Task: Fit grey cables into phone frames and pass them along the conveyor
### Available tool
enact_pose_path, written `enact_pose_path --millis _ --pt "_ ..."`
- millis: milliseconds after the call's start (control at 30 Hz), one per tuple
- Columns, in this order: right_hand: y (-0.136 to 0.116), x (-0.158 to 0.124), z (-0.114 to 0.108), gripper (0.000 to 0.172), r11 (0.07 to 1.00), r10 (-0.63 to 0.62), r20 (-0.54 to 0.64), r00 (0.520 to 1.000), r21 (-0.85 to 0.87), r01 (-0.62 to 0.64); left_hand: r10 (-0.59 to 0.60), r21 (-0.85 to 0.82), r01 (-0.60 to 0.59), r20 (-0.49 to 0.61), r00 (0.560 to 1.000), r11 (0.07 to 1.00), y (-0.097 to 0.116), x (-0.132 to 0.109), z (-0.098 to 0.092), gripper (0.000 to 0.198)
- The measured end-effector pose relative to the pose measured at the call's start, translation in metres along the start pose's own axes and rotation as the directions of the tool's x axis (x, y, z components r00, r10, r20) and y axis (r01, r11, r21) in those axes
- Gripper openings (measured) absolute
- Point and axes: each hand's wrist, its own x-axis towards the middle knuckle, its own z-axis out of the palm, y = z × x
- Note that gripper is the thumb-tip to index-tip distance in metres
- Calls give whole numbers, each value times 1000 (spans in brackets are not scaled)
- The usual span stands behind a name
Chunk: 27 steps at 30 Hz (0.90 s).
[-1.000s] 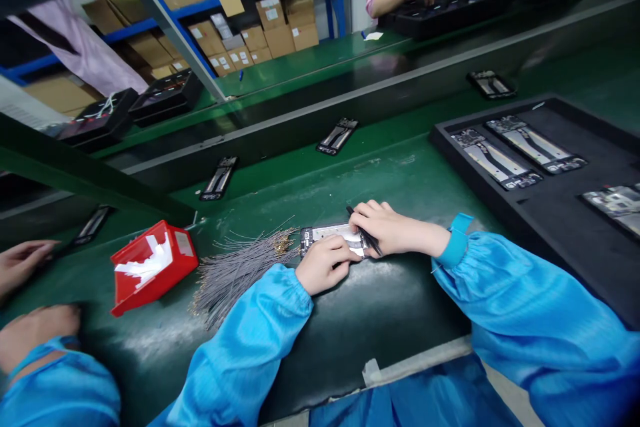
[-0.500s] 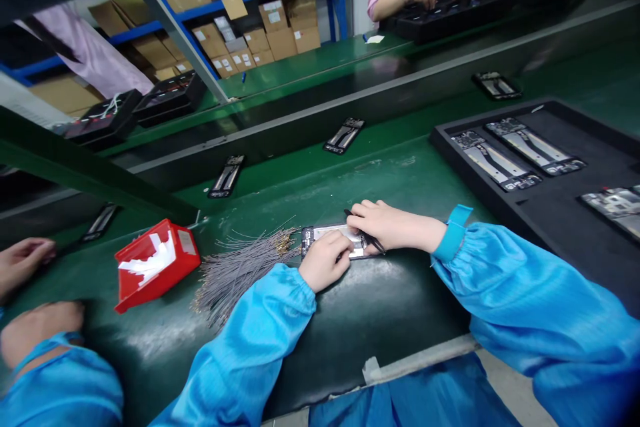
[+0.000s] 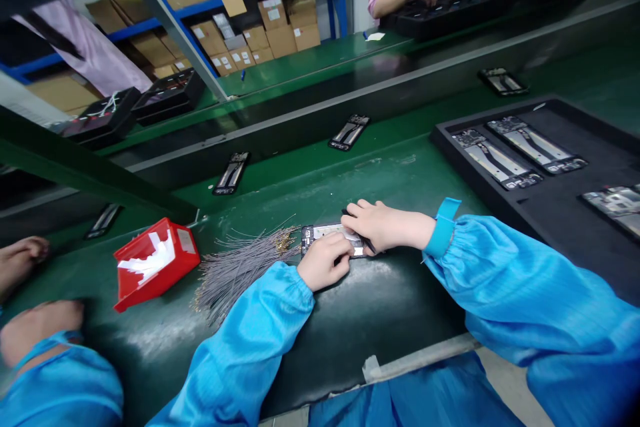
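Note:
An opened phone [image 3: 325,229] lies flat on the green bench in front of me, its silvery inside facing up. My left hand [image 3: 326,259] rests over its near side, fingers curled and pinched together; what they hold, if anything, is hidden. Black tweezers [image 3: 367,243] are gripped in my right hand [image 3: 376,223], slanting down over the right half of the phone. Both hands cover much of the phone, and the tweezers' tips are hard to make out. Just left of the phone, a bundle of thin grey cables [image 3: 240,270] with gold-coloured ends lies on the bench.
A red bin [image 3: 187,250] with white strips stands left of the cables, near a co-worker's hands [image 3: 43,330]. Beyond, several opened phones [image 3: 349,132] lie along a green strip. A black foam tray [image 3: 565,213] with phones sits at right. Another person works across the bench.
The phones on the far green strip have shifted slightly right. My right hand and tweezers have moved a little left over the phone. My left hand has hardly moved.

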Motion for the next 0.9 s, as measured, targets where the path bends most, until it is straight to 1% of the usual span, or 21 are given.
enact_pose_path --millis 133,200,233,300,333,400,433,467,500,533,567,600,633,700,767,833,900 --pt "-7 4 -5 40 996 91 80 993 13 -93 32 34 -34 39 999 999 -1 0 0 15" --pt "-6 3 -4 43 993 117 86 989 15 -119 41 44 -43 38 998 998 0 -1 0 15" --pt "-4 2 -2 42 993 108 62 992 29 -110 45 44 -46 33 998 998 1 -1 0 15" --pt "1 -1 4 36 994 52 -39 998 98 -48 59 37 -59 -6 998 998 3 -2 0 14" --pt "2 -2 8 33 989 13 -110 994 148 4 67 34 -65 -51 996 997 4 -3 -1 12" --pt "0 0 17 30 964 -70 -246 967 232 129 83 47 -75 -202 976 996 7 -5 -3 8" --pt "-3 4 21 31 953 -99 -299 949 247 177 90 65 -74 -297 951 995 8 -6 -4 6" --pt "-9 9 25 35 948 -124 -337 933 239 212 97 87 -69 -389 916 994 9 -8 -5 5" --pt "-16 15 28 40 951 -140 -361 922 209 227 106 111 -60 -467 878 992 9 -9 -6 4" --pt "-23 23 31 45 961 -144 -378 914 167 221 114 134 -51 -526 843 990 9 -11 -6 4" --pt "-30 30 34 45 970 -150 -383 912 123 211 120 154 -38 -566 816 987 9 -12 -7 4" --pt "-36 36 35 38 978 -143 -381 913 88 190 120 171 -22 -591 798 985 9 -13 -7 5" --pt "-40 42 35 32 982 -143 -371 917 59 177 116 183 -5 -603 789 983 8 -14 -6 5" --pt "-39 50 32 24 988 -139 -358 923 11 153 99 192 26 -609 787 981 7 -14 -5 7" --pt "-28 55 23 23 991 -137 -384 913 -47 129 84 191 40 -601 795 981 5 -14 -3 11" --pt "-11 61 10 26 986 -145 -456 878 -139 91 81 192 42 -590 803 980 4 -12 -2 15" --pt "8 74 -5 28 962 -205 -510 835 -264 75 75 195 48 -579 812 980 3 -11 -1 16"
